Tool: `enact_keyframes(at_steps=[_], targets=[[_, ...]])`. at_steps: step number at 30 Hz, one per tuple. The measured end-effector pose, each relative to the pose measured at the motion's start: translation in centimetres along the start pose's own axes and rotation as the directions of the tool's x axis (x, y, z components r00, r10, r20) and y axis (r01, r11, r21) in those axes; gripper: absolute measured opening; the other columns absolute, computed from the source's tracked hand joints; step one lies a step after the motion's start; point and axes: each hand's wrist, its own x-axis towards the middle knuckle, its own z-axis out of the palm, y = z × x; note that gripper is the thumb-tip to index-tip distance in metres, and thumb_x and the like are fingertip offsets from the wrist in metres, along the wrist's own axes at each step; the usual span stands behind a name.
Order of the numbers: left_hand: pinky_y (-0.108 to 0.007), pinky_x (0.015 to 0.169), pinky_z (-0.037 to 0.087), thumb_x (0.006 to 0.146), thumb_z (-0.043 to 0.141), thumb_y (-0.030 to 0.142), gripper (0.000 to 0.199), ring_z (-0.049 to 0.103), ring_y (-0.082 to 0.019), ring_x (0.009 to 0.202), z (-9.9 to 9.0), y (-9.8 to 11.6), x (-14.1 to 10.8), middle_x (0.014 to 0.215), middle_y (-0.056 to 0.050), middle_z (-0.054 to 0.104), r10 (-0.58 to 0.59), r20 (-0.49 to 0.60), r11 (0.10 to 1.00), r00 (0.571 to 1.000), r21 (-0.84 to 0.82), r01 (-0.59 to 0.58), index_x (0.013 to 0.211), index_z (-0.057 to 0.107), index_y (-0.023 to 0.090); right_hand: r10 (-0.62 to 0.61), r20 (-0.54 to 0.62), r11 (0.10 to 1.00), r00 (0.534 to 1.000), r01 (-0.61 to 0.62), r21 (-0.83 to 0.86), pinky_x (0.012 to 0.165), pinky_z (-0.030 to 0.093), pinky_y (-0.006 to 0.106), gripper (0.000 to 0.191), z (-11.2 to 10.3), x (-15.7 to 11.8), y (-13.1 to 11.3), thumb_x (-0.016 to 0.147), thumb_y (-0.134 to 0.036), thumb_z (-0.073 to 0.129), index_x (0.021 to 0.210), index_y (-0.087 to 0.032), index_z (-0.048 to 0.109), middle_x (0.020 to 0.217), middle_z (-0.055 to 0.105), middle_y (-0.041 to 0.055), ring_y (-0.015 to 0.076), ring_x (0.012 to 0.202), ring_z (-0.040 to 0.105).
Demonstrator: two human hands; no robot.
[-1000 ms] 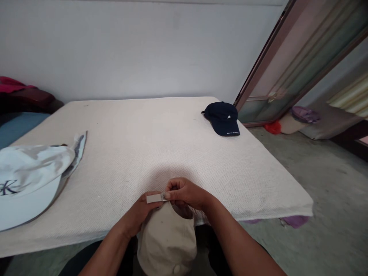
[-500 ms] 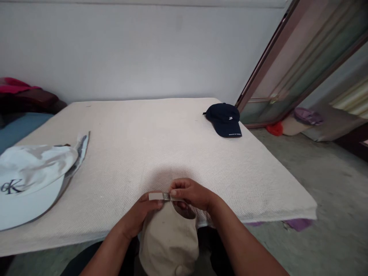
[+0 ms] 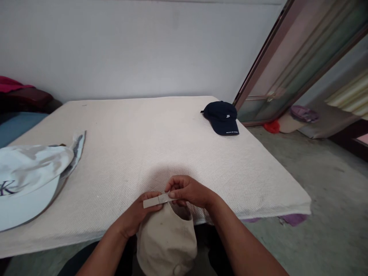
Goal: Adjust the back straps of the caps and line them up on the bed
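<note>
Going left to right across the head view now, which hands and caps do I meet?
White cap, left hand, right hand, navy cap. The tan cap overlaps both hands, so its place is left out.

A: Site type?
B: Indoor room, probably domestic; not certain.
A: Basis?
B: Plain pale wall [image 3: 129, 50]. Glazed door [image 3: 299, 57] in a reddish-brown frame. Bare grey floor [image 3: 290, 157], concrete-like. Pleated yellowish cloth [image 3: 349, 96] hanging at far right.
A: Furniture?
B: Worktop [image 3: 143, 134] under a textured whitish cover. Pink cloth [image 3: 13, 84] heaped at left edge, household in character.
</note>
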Motion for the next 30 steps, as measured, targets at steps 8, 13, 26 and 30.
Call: enact_keyframes(at_steps=[8,13,26,30], targets=[[-0.033,0.079,0.044,0.055,0.081,0.024,0.037,0.063,-0.022,0.083,0.4,-0.2,-0.2,0.086,-0.005,0.072,-0.011,-0.061,0.996,0.998,0.086,0.016,0.089,0.069,0.019,0.058,-0.036,0.996,0.998,-0.06,-0.061,0.039,0.033,0.016,0.024,0.9,0.4,-0.1,0.069,-0.025,0.071,0.086,-0.013,0.059,0.055,0.05,-0.0066,0.0039,0.043,0.041],[-0.037,0.085,0.042,0.056,0.081,0.029,0.038,0.062,-0.026,0.094,0.7,0.0,-0.8,0.095,-0.007,0.071,0.014,-0.078,0.982,0.997,0.191,0.001,0.091,0.07,0.02,0.094,-0.031,0.995,0.995,-0.095,-0.036,0.04,0.034,0.016,0.021,0.8,0.5,0.1,0.07,-0.023,0.07,0.085,-0.014,0.058,0.056,0.051,-0.0063,0.0038,0.044,0.042],[-0.033,0.077,0.044,0.067,0.074,0.033,0.036,0.062,-0.022,0.083,0.8,-0.5,-0.7,0.088,-0.008,0.07,0.076,0.112,0.988,0.991,0.128,-0.09,0.097,0.065,0.016,0.053,-0.016,0.998,0.998,-0.054,-0.041,0.041,0.032,0.016,0.021,0.5,0.7,0.6,0.071,-0.024,0.069,0.085,-0.014,0.058,0.056,0.052,-0.0059,0.004,0.044,0.043],[-0.026,0.063,0.04,0.07,0.071,0.03,0.019,0.058,-0.015,0.066,1.3,0.0,-0.6,0.071,-0.002,0.065,0.125,0.182,0.988,0.975,0.067,-0.139,0.08,0.065,0.015,0.03,0.019,0.999,0.999,-0.03,-0.022,0.042,0.034,0.017,0.021,0.1,0.3,0.4,0.075,-0.027,0.066,0.089,-0.014,0.058,0.056,0.054,-0.0047,0.0046,0.044,0.045]])
